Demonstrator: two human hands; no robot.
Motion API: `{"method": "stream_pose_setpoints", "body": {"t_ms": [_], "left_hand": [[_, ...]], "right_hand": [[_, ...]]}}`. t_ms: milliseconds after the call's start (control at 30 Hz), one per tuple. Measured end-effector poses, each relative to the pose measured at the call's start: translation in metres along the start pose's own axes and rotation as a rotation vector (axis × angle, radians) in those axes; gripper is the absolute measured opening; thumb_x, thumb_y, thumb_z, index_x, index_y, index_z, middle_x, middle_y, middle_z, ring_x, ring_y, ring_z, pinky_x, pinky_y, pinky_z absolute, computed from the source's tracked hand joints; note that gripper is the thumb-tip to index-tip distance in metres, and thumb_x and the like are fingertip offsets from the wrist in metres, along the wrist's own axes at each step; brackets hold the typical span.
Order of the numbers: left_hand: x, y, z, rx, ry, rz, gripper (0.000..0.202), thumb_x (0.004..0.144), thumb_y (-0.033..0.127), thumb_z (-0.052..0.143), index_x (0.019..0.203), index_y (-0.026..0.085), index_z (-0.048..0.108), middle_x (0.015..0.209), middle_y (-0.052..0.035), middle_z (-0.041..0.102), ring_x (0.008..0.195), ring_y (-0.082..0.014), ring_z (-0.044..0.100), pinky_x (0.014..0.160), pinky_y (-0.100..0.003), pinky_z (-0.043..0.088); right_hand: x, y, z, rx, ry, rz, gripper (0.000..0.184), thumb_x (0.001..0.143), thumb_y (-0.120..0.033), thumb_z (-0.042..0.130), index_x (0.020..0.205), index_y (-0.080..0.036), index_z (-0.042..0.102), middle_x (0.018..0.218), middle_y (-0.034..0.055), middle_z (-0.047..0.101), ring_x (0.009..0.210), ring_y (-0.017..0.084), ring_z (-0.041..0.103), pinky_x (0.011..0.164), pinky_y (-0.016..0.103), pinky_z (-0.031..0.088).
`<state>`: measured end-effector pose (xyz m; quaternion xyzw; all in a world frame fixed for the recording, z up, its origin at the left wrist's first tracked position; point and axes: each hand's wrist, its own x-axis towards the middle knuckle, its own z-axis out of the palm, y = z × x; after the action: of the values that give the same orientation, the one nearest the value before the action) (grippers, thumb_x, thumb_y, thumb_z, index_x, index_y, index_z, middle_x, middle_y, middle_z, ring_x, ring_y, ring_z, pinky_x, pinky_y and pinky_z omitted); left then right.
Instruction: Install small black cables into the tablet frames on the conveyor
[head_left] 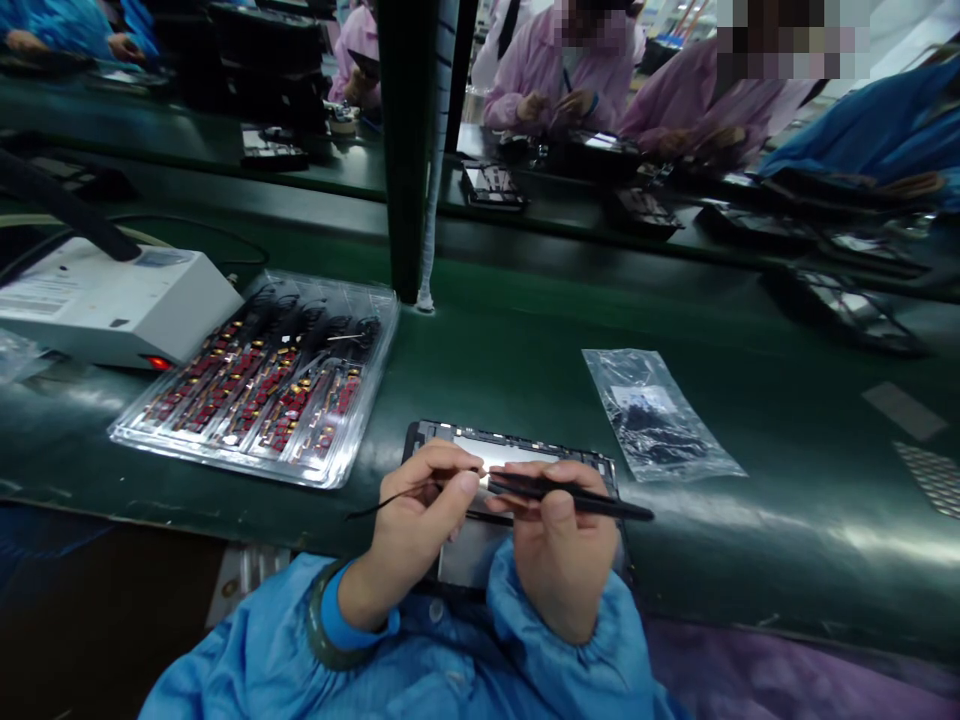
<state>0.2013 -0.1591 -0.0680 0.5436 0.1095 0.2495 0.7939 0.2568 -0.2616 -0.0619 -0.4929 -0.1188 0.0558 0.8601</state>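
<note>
My left hand [424, 505] is closed in a pinch, and a thin black cable [367, 512] trails out of it to the left. The cable's end between the fingertips is too small to make out. In my right hand [566, 540] is a pair of black tweezers [600, 498], lying nearly level with the tips pointing left, close to the left fingertips. Beneath both hands lies an opened tablet-like device [465, 565] with a black frame and silvery panels, partly covered by hands and sleeves.
Left on the green bench [495, 350] is a clear plastic tray [345, 455] of small red-and-gold boards with black cables. Behind it stands a white box [165, 300] with a red lit switch. A clear bag [660, 420] of black parts lies right. An upright post [409, 150] rises ahead; people work beyond.
</note>
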Motion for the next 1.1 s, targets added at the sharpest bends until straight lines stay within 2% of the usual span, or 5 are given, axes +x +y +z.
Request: {"method": "stream_pose_setpoints", "body": {"t_ms": [300,467,767,933,1100], "left_hand": [[-0.002,-0.003,-0.005,0.129,-0.034,0.077,0.014,0.087,0.03,0.06,0.093,0.022,0.069,0.086,-0.0016,0.056,0.043,-0.0015,0.042,0.038,-0.017,0.035],[-0.002,-0.002,-0.003,0.101,-0.051,0.084,0.012,0.087,0.028,0.061,0.094,0.023,0.069,0.085,-0.0009,0.057,0.043,-0.0017,0.042,0.039,-0.018,0.035],[-0.002,0.002,-0.001,0.167,-0.034,0.081,0.016,0.083,0.034,0.064,0.09,0.02,0.069,0.08,-0.0023,0.058,0.047,-0.0043,0.043,0.043,-0.019,0.036],[-0.001,0.016,0.002,0.346,-0.08,-0.13,0.022,0.08,0.037,0.064,0.08,0.016,0.063,0.062,0.0023,0.049,0.049,-0.0061,0.042,0.046,-0.019,0.035],[-0.001,0.014,-0.008,0.409,-0.179,-0.47,0.028,0.079,0.04,0.062,0.094,0.018,0.053,0.07,0.0047,0.05,0.047,-0.0058,0.044,0.041,-0.017,0.037]], "right_hand": [[0.006,0.001,0.004,0.051,-0.036,0.186,0.025,0.073,-0.043,0.075,0.082,-0.025,0.06,0.073,-0.0015,0.072,0.05,0.017,0.067,0.052,0.03,0.061],[0.007,-0.001,0.006,0.108,-0.055,0.273,0.027,0.072,-0.044,0.076,0.08,-0.024,0.06,0.071,-0.0017,0.072,0.046,0.015,0.065,0.04,0.023,0.056],[0.008,-0.004,0.004,0.155,-0.025,0.351,0.029,0.069,-0.043,0.079,0.072,-0.021,0.06,0.066,-0.0004,0.072,0.05,0.013,0.067,0.047,0.018,0.056],[0.028,-0.029,-0.018,-0.056,0.02,0.298,0.03,0.07,-0.04,0.078,0.074,-0.019,0.059,0.064,0.0008,0.071,0.05,0.014,0.068,0.042,0.016,0.053],[0.065,-0.029,-0.034,-0.427,-0.044,0.325,0.034,0.068,-0.039,0.078,0.083,-0.016,0.058,0.065,0.0032,0.071,0.053,0.018,0.069,0.046,0.022,0.057]]}}
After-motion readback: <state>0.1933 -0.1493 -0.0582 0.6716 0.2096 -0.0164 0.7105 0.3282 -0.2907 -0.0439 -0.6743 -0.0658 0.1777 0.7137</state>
